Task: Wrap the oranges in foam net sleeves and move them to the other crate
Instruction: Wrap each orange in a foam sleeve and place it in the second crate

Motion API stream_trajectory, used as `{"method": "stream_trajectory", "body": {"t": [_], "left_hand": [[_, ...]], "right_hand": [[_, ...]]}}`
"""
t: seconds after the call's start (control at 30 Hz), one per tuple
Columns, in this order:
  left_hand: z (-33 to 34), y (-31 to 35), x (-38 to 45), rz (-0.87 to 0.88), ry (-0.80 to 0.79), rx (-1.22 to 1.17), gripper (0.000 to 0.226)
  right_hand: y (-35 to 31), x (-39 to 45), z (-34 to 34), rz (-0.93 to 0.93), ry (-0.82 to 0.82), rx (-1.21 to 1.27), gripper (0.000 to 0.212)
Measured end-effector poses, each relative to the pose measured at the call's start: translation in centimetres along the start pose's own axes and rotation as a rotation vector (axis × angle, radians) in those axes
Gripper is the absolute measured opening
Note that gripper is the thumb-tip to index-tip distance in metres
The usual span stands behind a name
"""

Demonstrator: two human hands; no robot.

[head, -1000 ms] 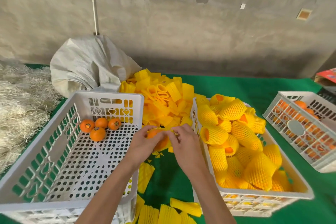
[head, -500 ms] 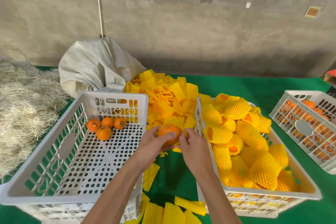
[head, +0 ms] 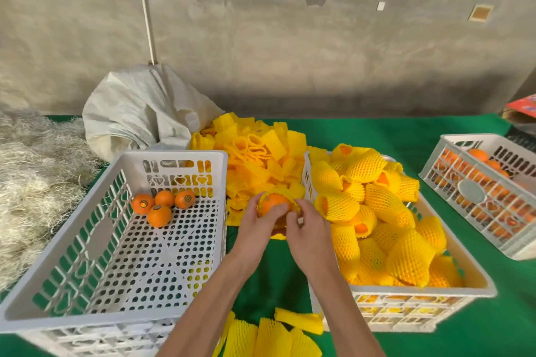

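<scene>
The orange [head: 274,202] is round and bright, with a small dark spot on top. A yellow foam net sleeve [head: 290,197] sits around its sides like a cup, so only the top of the orange shows. The bottom of the orange and most of the sleeve are hidden behind the hands.

The left hand [head: 258,227] holds the orange from below and from the left, with its fingers [head: 280,210] curled up over the front of the fruit. The right hand [head: 307,226] is on the right side, and its fingers pinch the edge of the sleeve (the tips are a bit blurry). Both hands hold the orange up in the gap between the two crates, above the green tabletop [head: 391,136].

The left crate [head: 171,155] is white and has four bare oranges [head: 159,206] in its far corner. The right crate [head: 417,293] is piled full of wrapped oranges [head: 385,206]. A heap of loose sleeves [head: 255,153] lies behind the hands, and a few more sleeves [head: 269,336] lie near the bottom edge, partly cut off.
</scene>
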State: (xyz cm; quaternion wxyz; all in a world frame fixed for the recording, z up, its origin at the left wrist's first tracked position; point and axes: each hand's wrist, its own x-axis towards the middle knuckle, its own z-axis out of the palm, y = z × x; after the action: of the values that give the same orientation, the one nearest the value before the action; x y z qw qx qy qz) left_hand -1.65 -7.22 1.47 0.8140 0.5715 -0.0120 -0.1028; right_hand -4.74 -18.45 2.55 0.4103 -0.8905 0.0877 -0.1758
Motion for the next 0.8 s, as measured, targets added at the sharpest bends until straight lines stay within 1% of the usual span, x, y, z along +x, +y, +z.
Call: {"method": "stream_trajectory", "body": {"t": [0.07,0.13,0.23,0.37,0.5,0.6,0.67,0.7,0.8], "left_hand": [[-0.3,-0.2,0.0,-0.018,-0.035,-0.016,0.071],[-0.2,-0.3,-0.1,-0.009,-0.044,0.005,0.070],[1.1,-0.8,0.0,-0.006,-0.028,0.094,0.072],[4.0,-1.9,0.7,0.090,0.032,0.253,0.061],[7.3,-3.1,1.2,0.211,0.061,0.399,0.063],[9.8,-3.9,0.9,0.254,0.053,0.516,0.064],[11.1,-4.6,0.9,0.271,0.001,0.601,0.064],[11.5,-4.9,0.9,0.271,-0.054,0.638,0.063],[12.4,-5.5,1.1,0.217,-0.325,0.701,0.058]], "right_hand": [[0.6,0.1,-0.9,-0.053,-0.010,-0.002,0.039],[1.1,0.2,-2.0,-0.088,-0.001,-0.053,0.037],[1.7,0.3,-3.5,-0.115,0.047,-0.124,0.032],[2.3,-0.1,-5.5,-0.144,0.139,-0.158,0.027],[3.1,-1.5,-7.2,-0.161,0.237,-0.194,0.021],[3.9,-2.1,-9.2,-0.145,0.317,-0.217,0.014],[4.6,-2.7,-10.7,-0.134,0.346,-0.200,0.005],[4.9,-3.1,-11.4,-0.126,0.360,-0.197,0.002],[5.5,-4.3,-13.1,-0.110,0.414,-0.241,0.012]]}}
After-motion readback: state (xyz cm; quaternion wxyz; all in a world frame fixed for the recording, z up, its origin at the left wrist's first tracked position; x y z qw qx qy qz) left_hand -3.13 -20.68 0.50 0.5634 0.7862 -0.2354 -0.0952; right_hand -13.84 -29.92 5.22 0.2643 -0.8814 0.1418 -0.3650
